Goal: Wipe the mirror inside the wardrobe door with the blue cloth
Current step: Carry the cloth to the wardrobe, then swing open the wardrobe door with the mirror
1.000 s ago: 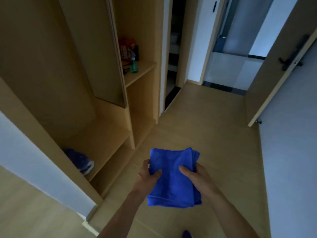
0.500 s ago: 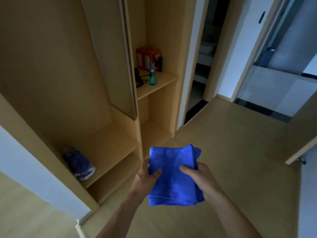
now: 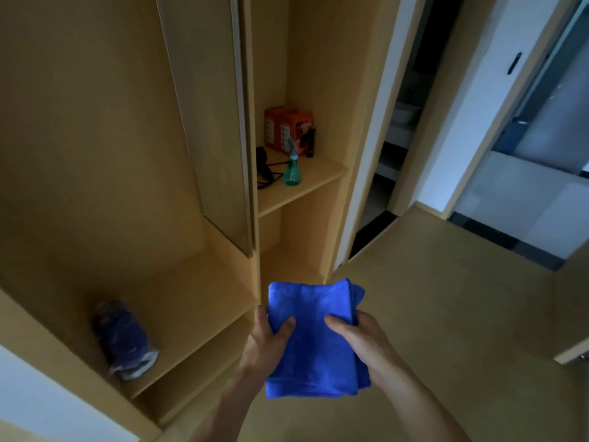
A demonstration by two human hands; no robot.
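Observation:
A folded blue cloth [image 3: 312,339] hangs in front of me, low in the middle of the view. My left hand [image 3: 267,342] grips its left edge with the thumb on top. My right hand [image 3: 360,342] grips its right edge the same way. Up and to the left stands the open wooden wardrobe [image 3: 95,154]. A tall narrow panel [image 3: 210,122] with a pale edge stands inside it, seen at a steep angle; it looks like the mirror.
A shelf [image 3: 299,186] to the right of the panel carries a teal spray bottle [image 3: 291,170], an orange box [image 3: 287,129] and a black corded device [image 3: 264,167]. A dark blue bundle [image 3: 122,339] lies on the lower wardrobe shelf. A doorway [image 3: 392,138] opens at the right.
The view has turned left and up toward the wardrobe, so the shelf and panel look closer. Both hands keep the same hold on the cloth.

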